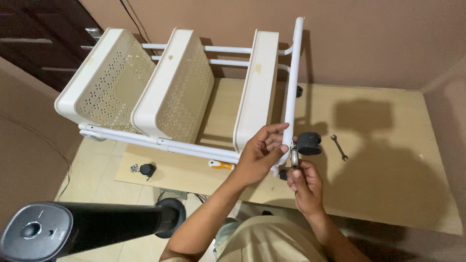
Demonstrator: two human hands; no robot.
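A white trolley with three cream perforated baskets (pixel 174 87) lies on its side on a light wooden board (pixel 378 160). My left hand (pixel 259 153) grips the white base tube (pixel 291 97) near its lower corner. My right hand (pixel 303 182) holds a small metal wrench (pixel 294 156) upright at the stem of a black caster wheel (pixel 309 143) fitted to that corner. A second black caster (pixel 299 90) shows farther up the base tube.
A spare metal wrench (pixel 340 147) lies on the board right of the caster. A loose black caster (pixel 147 170) and a few small screws (pixel 134 168) sit at the board's left edge. An orange-handled tool (pixel 221 165) lies under the frame. A black chair armrest (pixel 82 228) fills the lower left.
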